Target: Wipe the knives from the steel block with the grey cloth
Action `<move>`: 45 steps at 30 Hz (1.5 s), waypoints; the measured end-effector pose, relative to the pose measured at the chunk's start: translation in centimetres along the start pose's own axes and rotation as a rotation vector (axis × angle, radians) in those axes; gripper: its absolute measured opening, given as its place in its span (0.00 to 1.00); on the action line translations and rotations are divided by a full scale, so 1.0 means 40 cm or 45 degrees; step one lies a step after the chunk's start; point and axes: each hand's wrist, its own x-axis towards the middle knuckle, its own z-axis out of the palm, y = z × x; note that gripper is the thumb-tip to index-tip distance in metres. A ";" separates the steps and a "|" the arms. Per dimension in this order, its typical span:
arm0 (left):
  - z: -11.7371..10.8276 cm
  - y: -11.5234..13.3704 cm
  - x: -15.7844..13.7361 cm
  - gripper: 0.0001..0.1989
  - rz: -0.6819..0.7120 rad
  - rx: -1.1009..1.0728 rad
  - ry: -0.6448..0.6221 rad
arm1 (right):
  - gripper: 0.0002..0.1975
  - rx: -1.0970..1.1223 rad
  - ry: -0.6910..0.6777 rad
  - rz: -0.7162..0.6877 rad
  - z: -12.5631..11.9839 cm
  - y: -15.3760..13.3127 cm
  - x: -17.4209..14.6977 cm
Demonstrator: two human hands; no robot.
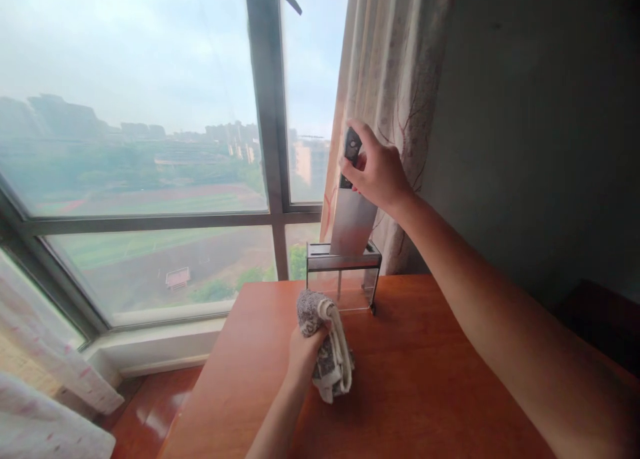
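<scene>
Closed grips: left hand on a folded grey-and-white patterned cloth, right hand on a black-handled, broad silver-bladed knife.
At left, the cloth is over a reddish-brown wooden table; beyond it stands a clear-sided knife holder; at right, the knife tilts, its lower end at the holder's slotted top.
</scene>
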 end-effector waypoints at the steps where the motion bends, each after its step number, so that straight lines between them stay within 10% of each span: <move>1: -0.001 -0.005 0.003 0.26 -0.019 -0.019 -0.013 | 0.25 -0.020 -0.010 -0.022 0.006 -0.003 0.010; 45: -0.001 -0.018 0.012 0.24 -0.039 -0.036 -0.040 | 0.27 0.086 -0.224 0.068 0.144 0.029 -0.020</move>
